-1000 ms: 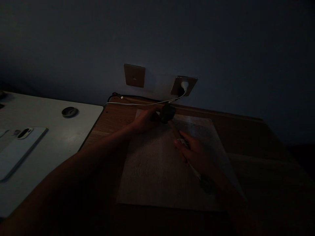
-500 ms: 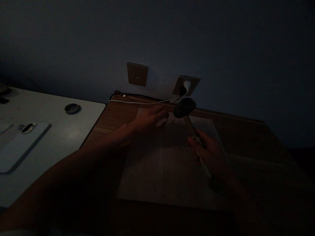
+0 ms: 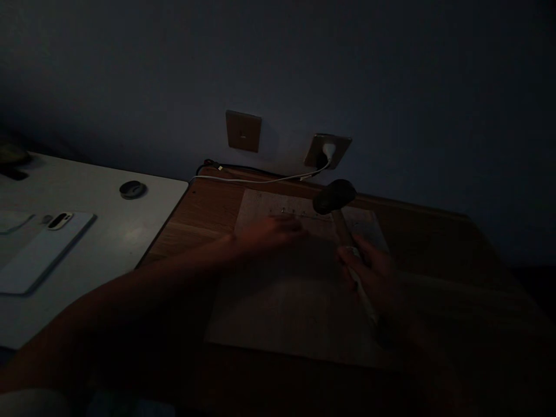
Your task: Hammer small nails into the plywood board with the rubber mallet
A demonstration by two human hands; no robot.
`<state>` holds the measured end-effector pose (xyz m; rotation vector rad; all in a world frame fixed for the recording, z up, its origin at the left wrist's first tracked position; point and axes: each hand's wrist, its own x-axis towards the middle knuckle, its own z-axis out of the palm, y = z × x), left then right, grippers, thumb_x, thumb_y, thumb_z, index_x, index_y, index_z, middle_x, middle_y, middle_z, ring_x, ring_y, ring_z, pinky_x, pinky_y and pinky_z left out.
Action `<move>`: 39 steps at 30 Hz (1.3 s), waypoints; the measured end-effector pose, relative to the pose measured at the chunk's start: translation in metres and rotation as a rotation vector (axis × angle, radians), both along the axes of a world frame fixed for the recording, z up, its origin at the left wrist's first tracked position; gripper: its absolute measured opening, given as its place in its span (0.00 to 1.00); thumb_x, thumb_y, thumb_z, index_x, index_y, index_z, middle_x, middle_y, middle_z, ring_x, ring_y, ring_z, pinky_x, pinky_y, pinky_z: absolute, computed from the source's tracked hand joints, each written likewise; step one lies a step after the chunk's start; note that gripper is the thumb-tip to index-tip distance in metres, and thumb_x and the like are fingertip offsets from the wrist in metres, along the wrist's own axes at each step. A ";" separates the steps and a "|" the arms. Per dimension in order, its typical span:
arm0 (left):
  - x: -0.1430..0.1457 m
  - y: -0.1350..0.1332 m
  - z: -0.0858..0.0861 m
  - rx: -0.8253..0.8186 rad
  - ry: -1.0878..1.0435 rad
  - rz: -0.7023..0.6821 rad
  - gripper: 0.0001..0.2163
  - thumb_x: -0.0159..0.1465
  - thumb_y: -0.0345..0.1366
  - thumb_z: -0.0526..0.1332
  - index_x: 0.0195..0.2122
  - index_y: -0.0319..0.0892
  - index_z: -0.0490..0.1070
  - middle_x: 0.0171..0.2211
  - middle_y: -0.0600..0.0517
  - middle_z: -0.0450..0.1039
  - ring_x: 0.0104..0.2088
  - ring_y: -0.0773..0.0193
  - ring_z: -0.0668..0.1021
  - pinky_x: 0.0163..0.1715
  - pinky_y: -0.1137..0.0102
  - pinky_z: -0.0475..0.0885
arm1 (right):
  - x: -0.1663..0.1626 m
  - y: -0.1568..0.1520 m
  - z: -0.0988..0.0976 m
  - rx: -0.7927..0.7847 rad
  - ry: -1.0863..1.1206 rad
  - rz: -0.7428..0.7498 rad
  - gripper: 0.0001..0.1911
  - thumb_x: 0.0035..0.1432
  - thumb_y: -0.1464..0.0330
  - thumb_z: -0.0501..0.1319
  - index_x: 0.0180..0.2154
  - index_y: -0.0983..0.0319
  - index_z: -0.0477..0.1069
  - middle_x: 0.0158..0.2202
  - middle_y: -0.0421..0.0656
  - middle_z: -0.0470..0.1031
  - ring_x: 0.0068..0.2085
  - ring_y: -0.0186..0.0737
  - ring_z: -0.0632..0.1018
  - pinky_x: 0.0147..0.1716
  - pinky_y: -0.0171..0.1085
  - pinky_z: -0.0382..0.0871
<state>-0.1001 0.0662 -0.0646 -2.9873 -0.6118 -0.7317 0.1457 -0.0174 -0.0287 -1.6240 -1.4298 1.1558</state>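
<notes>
My right hand (image 3: 369, 269) is closed around the handle of a mallet (image 3: 334, 197), whose dark head is raised at the upper left of the hand. Beneath both hands lies a pale flat board or sheet (image 3: 278, 318) on the wooden desk. My left hand (image 3: 275, 234) hovers over or rests on its upper part, blurred, so I cannot make out whether its fingers hold anything. Small bits, one shiny and upright like a nail (image 3: 283, 210), sit in a row near the far edge of the board, just beyond my left hand.
A white table (image 3: 99, 243) adjoins the desk on the left, bearing a pale phone-like slab (image 3: 47, 249) and a small round dark lid or dish (image 3: 132, 189). Behind, a white cable (image 3: 260, 180) runs along the desk to a wall socket (image 3: 328, 150). The light is very dim.
My left hand has drawn back toward me from the far row, uncovering the shiny nail-like piece. The mallet in my right hand has shifted slightly right and down.
</notes>
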 end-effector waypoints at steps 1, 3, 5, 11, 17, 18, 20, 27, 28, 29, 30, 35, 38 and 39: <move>-0.012 0.010 -0.002 -0.110 -0.103 0.116 0.10 0.72 0.28 0.57 0.49 0.38 0.77 0.44 0.44 0.80 0.41 0.61 0.82 0.41 0.69 0.77 | -0.002 0.000 -0.001 -0.002 0.009 0.012 0.18 0.62 0.50 0.62 0.38 0.58 0.70 0.15 0.31 0.65 0.14 0.31 0.64 0.11 0.30 0.60; -0.032 0.027 -0.008 -0.246 -0.249 0.284 0.09 0.70 0.26 0.58 0.45 0.39 0.78 0.42 0.46 0.81 0.39 0.63 0.82 0.41 0.70 0.76 | -0.008 0.001 -0.003 -0.003 0.020 0.032 0.18 0.62 0.51 0.62 0.39 0.58 0.71 0.15 0.31 0.64 0.14 0.31 0.64 0.11 0.30 0.60; -0.044 0.037 -0.015 -0.305 -0.320 0.378 0.09 0.67 0.26 0.60 0.42 0.40 0.79 0.39 0.48 0.82 0.38 0.62 0.82 0.41 0.69 0.76 | -0.013 0.003 -0.006 -0.005 0.022 0.053 0.18 0.62 0.51 0.62 0.40 0.59 0.71 0.15 0.30 0.63 0.14 0.31 0.64 0.11 0.30 0.59; -0.044 0.042 -0.024 -0.490 -0.428 0.482 0.07 0.61 0.27 0.64 0.39 0.41 0.80 0.36 0.51 0.83 0.36 0.63 0.82 0.38 0.71 0.76 | -0.024 0.010 -0.007 -0.006 -0.026 0.166 0.18 0.64 0.51 0.60 0.43 0.59 0.71 0.15 0.30 0.64 0.14 0.31 0.65 0.13 0.30 0.59; -0.044 0.040 -0.020 -0.488 -0.413 0.471 0.06 0.61 0.30 0.65 0.38 0.42 0.80 0.38 0.50 0.83 0.39 0.61 0.83 0.42 0.68 0.77 | -0.032 0.015 -0.005 -0.004 -0.019 0.203 0.17 0.65 0.52 0.60 0.42 0.59 0.70 0.15 0.30 0.65 0.15 0.31 0.65 0.14 0.31 0.60; -0.044 0.040 -0.021 -0.486 -0.408 0.474 0.06 0.61 0.30 0.64 0.38 0.42 0.80 0.38 0.50 0.83 0.39 0.61 0.82 0.42 0.68 0.76 | -0.033 0.016 -0.006 0.001 -0.015 0.206 0.16 0.66 0.52 0.59 0.42 0.58 0.70 0.16 0.30 0.65 0.15 0.31 0.65 0.14 0.31 0.60; -0.043 0.040 -0.021 -0.467 -0.393 0.489 0.06 0.61 0.29 0.64 0.37 0.41 0.80 0.38 0.49 0.83 0.40 0.60 0.82 0.42 0.68 0.76 | -0.036 0.017 -0.006 0.008 -0.018 0.212 0.16 0.65 0.52 0.59 0.41 0.58 0.69 0.16 0.30 0.65 0.14 0.31 0.65 0.14 0.31 0.60; -0.042 0.045 -0.026 -0.472 -0.410 0.474 0.05 0.59 0.29 0.66 0.36 0.40 0.80 0.34 0.50 0.83 0.35 0.62 0.82 0.38 0.71 0.75 | -0.047 0.021 -0.001 -0.021 -0.057 0.224 0.17 0.63 0.53 0.60 0.43 0.58 0.71 0.18 0.32 0.66 0.15 0.33 0.67 0.13 0.31 0.61; -0.042 0.045 -0.027 -0.490 -0.424 0.476 0.06 0.59 0.29 0.66 0.37 0.40 0.79 0.35 0.50 0.83 0.35 0.62 0.83 0.38 0.71 0.75 | -0.048 0.022 -0.001 -0.015 -0.062 0.234 0.17 0.63 0.53 0.59 0.44 0.59 0.71 0.18 0.31 0.65 0.15 0.33 0.67 0.13 0.31 0.61; -0.042 0.045 -0.027 -0.511 -0.440 0.479 0.08 0.59 0.28 0.66 0.40 0.40 0.79 0.35 0.50 0.83 0.35 0.62 0.83 0.37 0.72 0.75 | -0.050 0.022 -0.002 -0.010 -0.070 0.246 0.17 0.64 0.53 0.59 0.45 0.59 0.72 0.18 0.31 0.65 0.15 0.33 0.67 0.13 0.31 0.61; -0.042 0.046 -0.028 -0.537 -0.454 0.479 0.11 0.59 0.28 0.66 0.43 0.40 0.78 0.37 0.50 0.84 0.36 0.62 0.84 0.37 0.72 0.76 | -0.051 0.023 -0.003 -0.004 -0.076 0.253 0.18 0.64 0.53 0.59 0.46 0.59 0.72 0.18 0.31 0.65 0.15 0.33 0.67 0.13 0.31 0.62; -0.042 0.045 -0.028 -0.611 -0.499 0.473 0.19 0.59 0.30 0.67 0.53 0.41 0.74 0.41 0.49 0.85 0.40 0.59 0.86 0.39 0.72 0.78 | -0.058 0.026 -0.008 0.026 -0.142 0.263 0.19 0.64 0.55 0.58 0.50 0.59 0.72 0.23 0.34 0.71 0.16 0.33 0.70 0.13 0.32 0.63; -0.042 0.045 -0.028 -0.621 -0.502 0.480 0.21 0.58 0.29 0.66 0.54 0.41 0.73 0.41 0.49 0.85 0.40 0.59 0.86 0.39 0.71 0.78 | -0.061 0.026 -0.007 0.033 -0.164 0.276 0.18 0.65 0.55 0.58 0.48 0.60 0.73 0.24 0.36 0.71 0.17 0.33 0.70 0.14 0.32 0.63; -0.042 0.045 -0.028 -0.620 -0.502 0.482 0.21 0.58 0.29 0.66 0.54 0.41 0.72 0.41 0.49 0.85 0.40 0.58 0.86 0.39 0.71 0.78 | -0.061 0.026 -0.006 0.042 -0.164 0.274 0.17 0.65 0.55 0.58 0.47 0.60 0.73 0.24 0.36 0.71 0.17 0.32 0.70 0.14 0.32 0.63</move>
